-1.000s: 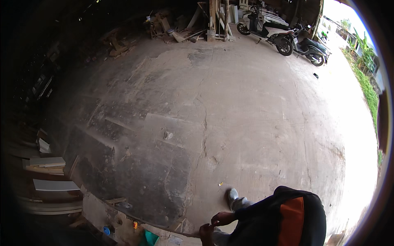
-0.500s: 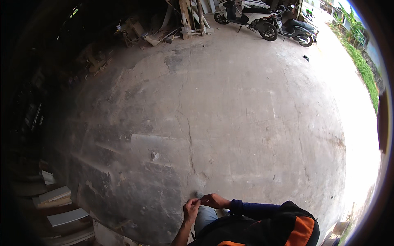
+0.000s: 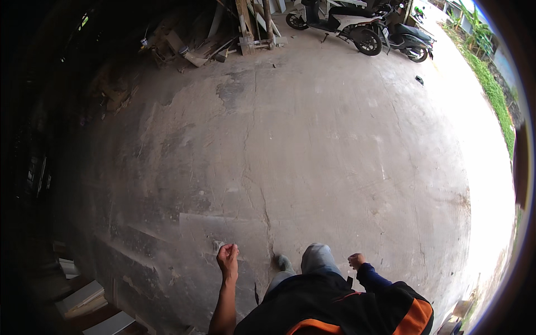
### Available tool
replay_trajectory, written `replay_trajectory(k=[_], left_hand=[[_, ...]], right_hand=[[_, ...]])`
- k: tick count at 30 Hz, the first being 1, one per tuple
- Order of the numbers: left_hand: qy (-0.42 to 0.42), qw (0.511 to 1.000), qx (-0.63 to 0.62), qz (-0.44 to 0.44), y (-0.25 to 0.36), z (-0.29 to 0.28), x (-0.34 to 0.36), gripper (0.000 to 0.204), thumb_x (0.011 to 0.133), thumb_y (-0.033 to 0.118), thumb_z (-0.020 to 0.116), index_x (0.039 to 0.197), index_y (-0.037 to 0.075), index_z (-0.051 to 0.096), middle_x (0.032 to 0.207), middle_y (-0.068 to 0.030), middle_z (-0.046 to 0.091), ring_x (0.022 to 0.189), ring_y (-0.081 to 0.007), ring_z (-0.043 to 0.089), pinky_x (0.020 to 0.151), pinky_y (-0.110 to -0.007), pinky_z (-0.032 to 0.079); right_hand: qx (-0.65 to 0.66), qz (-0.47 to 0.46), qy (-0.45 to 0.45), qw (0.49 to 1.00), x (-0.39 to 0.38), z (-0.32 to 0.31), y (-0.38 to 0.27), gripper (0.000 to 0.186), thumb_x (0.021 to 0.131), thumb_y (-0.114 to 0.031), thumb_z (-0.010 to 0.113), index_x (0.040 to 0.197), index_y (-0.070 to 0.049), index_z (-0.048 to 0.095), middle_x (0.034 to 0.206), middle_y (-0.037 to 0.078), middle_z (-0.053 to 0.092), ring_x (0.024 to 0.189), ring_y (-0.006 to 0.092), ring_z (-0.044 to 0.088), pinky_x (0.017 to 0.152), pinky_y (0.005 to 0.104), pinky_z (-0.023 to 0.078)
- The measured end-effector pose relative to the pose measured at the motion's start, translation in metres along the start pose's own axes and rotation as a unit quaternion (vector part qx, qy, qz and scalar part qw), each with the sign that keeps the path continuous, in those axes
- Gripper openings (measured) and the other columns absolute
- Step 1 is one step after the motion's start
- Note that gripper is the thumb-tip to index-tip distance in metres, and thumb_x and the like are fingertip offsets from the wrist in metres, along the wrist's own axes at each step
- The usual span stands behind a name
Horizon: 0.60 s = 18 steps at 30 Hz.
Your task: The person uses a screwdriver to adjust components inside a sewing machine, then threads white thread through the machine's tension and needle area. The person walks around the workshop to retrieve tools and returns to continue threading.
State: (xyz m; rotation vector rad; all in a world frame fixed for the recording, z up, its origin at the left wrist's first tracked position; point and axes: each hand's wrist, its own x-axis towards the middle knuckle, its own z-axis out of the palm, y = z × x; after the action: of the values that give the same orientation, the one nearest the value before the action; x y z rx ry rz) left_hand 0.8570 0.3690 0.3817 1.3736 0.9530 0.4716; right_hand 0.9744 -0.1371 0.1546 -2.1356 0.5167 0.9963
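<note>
My left hand (image 3: 228, 260) is raised over the floor at the lower middle, its fingers pinched together. Anything between them is too small to make out. Off to the right, my right hand (image 3: 356, 260) is held low beside my leg with the fingers curled in. Whether it holds anything is hidden. The two hands are well apart, on either side of my legs in pale trousers (image 3: 318, 259). A small pale scrap (image 3: 218, 245) lies on the floor, partly behind my left hand's fingers. One shoe (image 3: 282, 262) shows below, by a long crack.
Cracked concrete floor (image 3: 312, 156) spreads ahead. White-and-black scooters (image 3: 357, 28) are parked at the far right, near a small dark object (image 3: 419, 80). Timber (image 3: 254, 28) and scrap wood (image 3: 192, 56) lie at the back. Pale boards (image 3: 84, 298) are stacked at the lower left.
My hands were together in front of me and have come apart, left hand to the left, right hand to the right. The floor has shifted in view, and a knee now shows.
</note>
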Motion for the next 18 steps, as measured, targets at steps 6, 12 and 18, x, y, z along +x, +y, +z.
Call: replay_trajectory(k=[6, 12, 18], left_hand=[[-0.054, 0.995, 0.083, 0.031, 0.025, 0.069, 0.193, 0.014, 0.087, 0.01, 0.064, 0.091, -0.001, 0.057, 0.077, -0.0039, 0.061, 0.07, -0.01, 0.056, 0.065, -0.023, 0.045], [-0.005, 0.985, 0.123, -0.117, 0.02, 0.12, 0.295, 0.014, 0.085, 0.012, 0.063, 0.088, 0.0, 0.056, 0.074, -0.006, 0.062, 0.063, -0.0125, 0.058, 0.058, -0.026, 0.047], [0.045, 0.944, 0.154, -0.287, 0.03, 0.149, 0.353, 0.018, 0.079, 0.013, 0.056, 0.092, 0.002, 0.051, 0.083, -0.0106, 0.062, 0.067, -0.0199, 0.064, 0.05, -0.034, 0.051]], right_hand=[[-0.124, 0.141, -0.145, 0.971, 0.013, -0.033, -0.075, 0.025, 0.087, -0.028, 0.057, 0.086, -0.007, 0.071, 0.079, 0.006, 0.069, 0.071, 0.0176, 0.066, 0.061, 0.0311, 0.053], [-0.204, -0.21, -0.249, 0.923, 0.113, -0.072, -0.225, 0.037, 0.086, -0.038, 0.057, 0.092, -0.004, 0.07, 0.083, 0.009, 0.069, 0.085, 0.0211, 0.067, 0.07, 0.0382, 0.052], [-0.134, -0.07, -0.164, 0.975, 0.193, -0.086, -0.412, 0.041, 0.085, -0.042, 0.057, 0.088, -0.003, 0.069, 0.078, 0.011, 0.069, 0.079, 0.0232, 0.067, 0.067, 0.039, 0.051]])
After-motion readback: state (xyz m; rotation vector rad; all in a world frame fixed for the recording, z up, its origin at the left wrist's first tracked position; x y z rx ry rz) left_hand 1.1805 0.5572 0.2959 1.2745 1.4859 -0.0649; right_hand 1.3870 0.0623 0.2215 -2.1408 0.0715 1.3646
